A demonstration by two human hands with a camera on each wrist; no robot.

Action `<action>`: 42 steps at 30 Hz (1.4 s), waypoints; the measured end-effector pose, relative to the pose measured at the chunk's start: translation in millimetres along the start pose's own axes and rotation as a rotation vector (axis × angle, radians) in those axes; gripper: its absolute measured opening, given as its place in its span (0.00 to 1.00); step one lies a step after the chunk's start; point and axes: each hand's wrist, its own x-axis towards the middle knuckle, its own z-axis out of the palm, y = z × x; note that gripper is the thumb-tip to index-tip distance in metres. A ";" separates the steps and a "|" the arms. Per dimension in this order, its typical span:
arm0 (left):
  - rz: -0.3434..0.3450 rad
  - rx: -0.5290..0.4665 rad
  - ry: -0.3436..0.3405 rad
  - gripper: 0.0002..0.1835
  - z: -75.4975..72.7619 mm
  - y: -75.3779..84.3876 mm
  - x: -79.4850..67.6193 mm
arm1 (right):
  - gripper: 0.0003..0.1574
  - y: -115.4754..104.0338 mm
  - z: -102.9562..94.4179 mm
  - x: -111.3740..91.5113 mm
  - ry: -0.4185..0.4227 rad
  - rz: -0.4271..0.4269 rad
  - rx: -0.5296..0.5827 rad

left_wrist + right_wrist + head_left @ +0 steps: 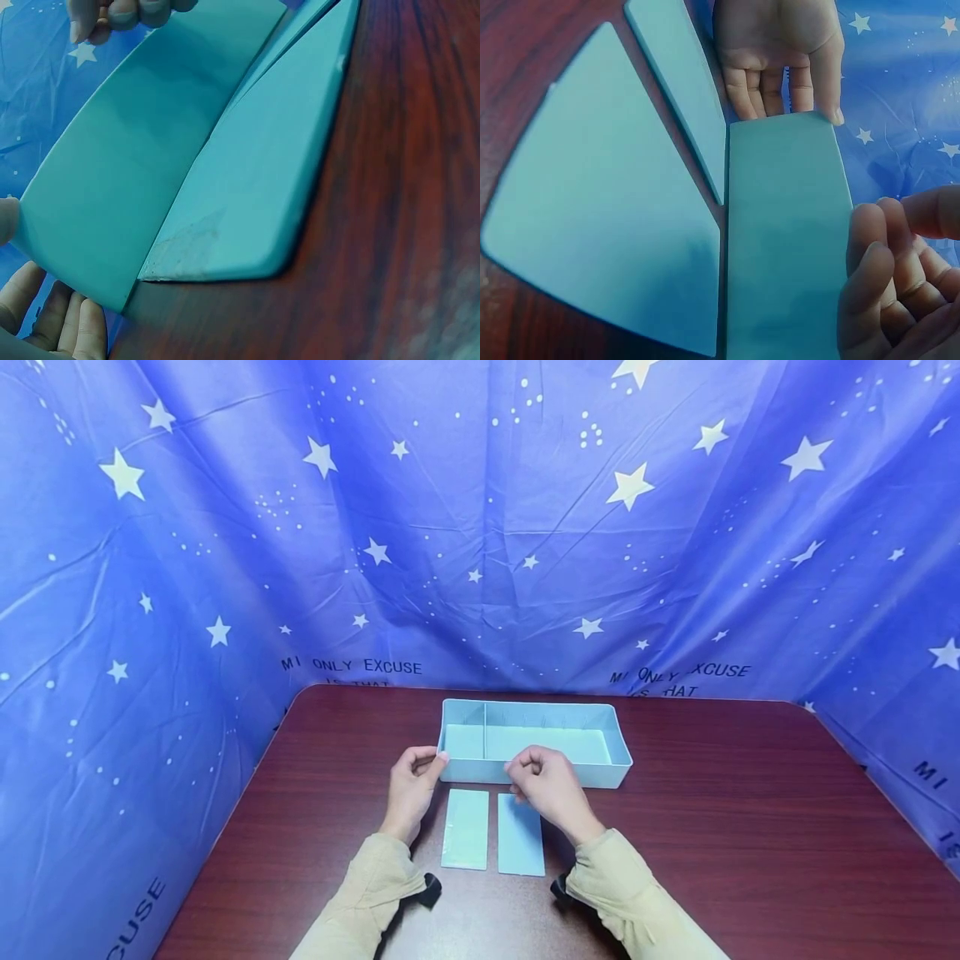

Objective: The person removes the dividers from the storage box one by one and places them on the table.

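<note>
A long, shallow light-blue storage box (547, 772) stands on the table, with one upright divider (485, 731) across its left part. My left hand (414, 785) grips the box's left front corner, thumb at the rim and fingers beside the end wall. Over the front wall, near the middle, hovers my right hand (551, 785), fingers loosely curled with nothing visible between them; the right wrist view shows its fingertips (868, 225) close to the wall's rim. Two flat light-blue panels lie in front of the box, a left one (466, 829) and a right one (521, 835).
The dark red wood-grain table (720, 827) has rounded far corners. A blue curtain (480, 527) with white stars hangs behind it and along both sides. Black straps (429, 891) show at the sleeve cuffs.
</note>
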 end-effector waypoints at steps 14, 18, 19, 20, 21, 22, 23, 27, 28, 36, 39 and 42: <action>0.016 -0.007 -0.017 0.15 -1.2 -7.1 3.5 | 0.09 -12.1 8.1 12.3 0.123 -0.014 -0.109; 0.009 -0.016 -0.016 0.15 -1.1 -22.7 13.1 | 0.09 -14.6 9.3 16.6 0.143 -0.038 -0.151; -0.002 -0.016 -0.013 0.15 -1.0 -26.7 15.6 | 0.09 -15.7 9.6 17.8 0.150 -0.052 -0.163; 0.001 -0.017 -0.011 0.15 -1.1 -31.5 18.1 | 0.09 -16.7 9.9 19.1 0.158 -0.064 -0.177; 0.000 -0.020 -0.010 0.15 -1.1 -36.3 20.9 | 0.09 -18.0 10.3 20.4 0.165 -0.077 -0.192; 0.003 -0.020 -0.008 0.16 -1.2 -38.7 21.6 | 0.09 -19.2 10.7 21.8 0.172 -0.088 -0.207; 0.003 -0.019 -0.006 0.16 -1.3 -39.9 21.7 | 0.08 -20.4 11.1 23.2 0.178 -0.097 -0.215; 0.016 -0.011 -0.002 0.16 -1.1 -41.4 21.7 | 0.06 -24.2 12.4 29.8 0.197 -0.120 -0.231; 0.019 -0.011 0.000 0.16 -1.2 -41.8 21.6 | 0.06 -24.6 13.1 31.5 0.200 -0.122 -0.235; 0.017 -0.017 0.003 0.15 -0.6 -43.2 22.0 | 0.06 -23.3 20.0 42.6 0.208 -0.131 -0.262; 0.010 -0.019 -0.003 0.16 -1.0 -41.8 21.6 | 0.06 -23.2 22.3 46.4 0.218 -0.135 -0.271; 0.011 -0.022 -0.005 0.16 -1.4 -41.4 22.0 | 0.06 -23.0 24.1 49.8 0.229 -0.129 -0.292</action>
